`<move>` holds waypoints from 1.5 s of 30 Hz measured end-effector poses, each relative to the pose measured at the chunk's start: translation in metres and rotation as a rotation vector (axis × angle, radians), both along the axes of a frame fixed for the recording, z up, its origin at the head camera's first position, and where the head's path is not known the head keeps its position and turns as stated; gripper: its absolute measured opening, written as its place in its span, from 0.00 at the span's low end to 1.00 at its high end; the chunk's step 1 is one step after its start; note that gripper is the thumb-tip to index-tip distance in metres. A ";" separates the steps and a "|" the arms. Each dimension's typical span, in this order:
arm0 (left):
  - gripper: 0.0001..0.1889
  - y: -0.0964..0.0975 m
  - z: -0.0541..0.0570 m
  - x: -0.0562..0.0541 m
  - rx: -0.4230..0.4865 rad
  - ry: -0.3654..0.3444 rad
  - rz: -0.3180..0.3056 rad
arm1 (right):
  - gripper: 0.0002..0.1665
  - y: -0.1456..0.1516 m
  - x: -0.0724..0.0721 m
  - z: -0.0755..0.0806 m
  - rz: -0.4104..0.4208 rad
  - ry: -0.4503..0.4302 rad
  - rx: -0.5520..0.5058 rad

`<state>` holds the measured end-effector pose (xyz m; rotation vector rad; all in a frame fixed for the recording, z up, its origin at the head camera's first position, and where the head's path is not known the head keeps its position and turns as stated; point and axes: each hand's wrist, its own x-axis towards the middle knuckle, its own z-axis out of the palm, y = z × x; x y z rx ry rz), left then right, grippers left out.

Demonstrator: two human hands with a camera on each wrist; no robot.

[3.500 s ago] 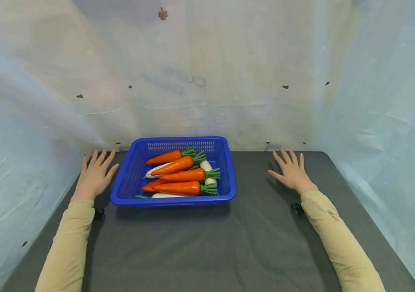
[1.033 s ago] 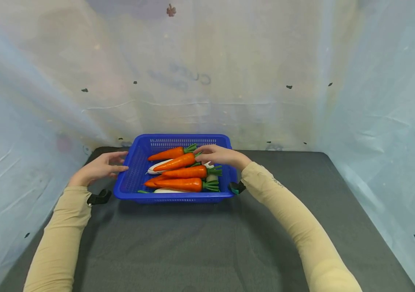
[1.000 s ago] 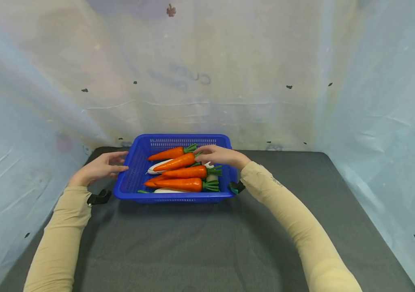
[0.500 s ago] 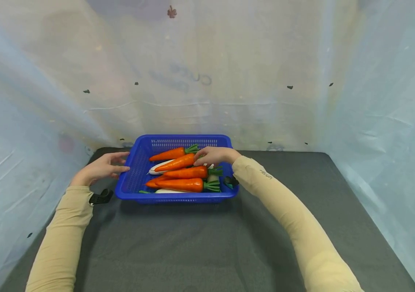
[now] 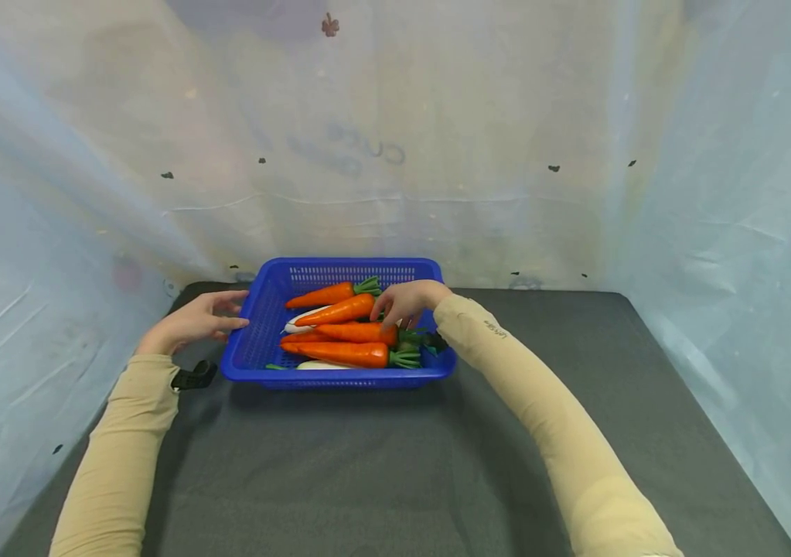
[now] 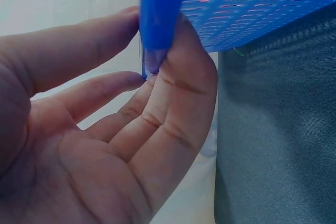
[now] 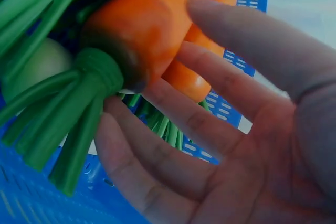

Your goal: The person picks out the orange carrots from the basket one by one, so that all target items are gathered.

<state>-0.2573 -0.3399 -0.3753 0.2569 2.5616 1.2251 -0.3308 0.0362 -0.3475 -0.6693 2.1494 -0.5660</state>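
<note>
A blue plastic basket holds several orange carrots with green tops and white radishes. My left hand pinches the basket's left rim; in the left wrist view the thumb and fingers lie on either side of the blue edge. Inside the basket, my right hand grips a carrot near its leafy end. In the right wrist view its fingers curl under the carrot, with the thumb by its upper side. A second carrot lies just behind, and another carrot in front.
The basket stands on a dark grey cloth-covered table, close to its back edge. Translucent plastic sheeting hangs behind and along both sides. A white radish shows at the basket's front, and a carrot lies at the back.
Both hands have come from the table to the basket. The right hand has reached further in and down onto the carrot, which has shifted and tilted slightly. The left hand stays at the rim.
</note>
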 end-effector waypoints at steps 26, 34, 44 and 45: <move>0.39 -0.002 0.003 0.002 0.012 -0.005 0.009 | 0.26 0.005 0.010 0.022 0.034 0.186 -0.036; 0.38 0.000 -0.002 0.003 0.058 0.001 0.009 | 0.30 0.049 0.007 0.032 -0.099 0.073 -0.335; 0.38 -0.009 -0.013 0.009 0.076 0.043 0.094 | 0.34 0.113 0.013 0.039 -0.341 0.049 -0.559; 0.38 -0.009 -0.014 0.010 0.074 0.052 0.101 | 0.35 0.119 0.014 0.038 -0.355 0.047 -0.571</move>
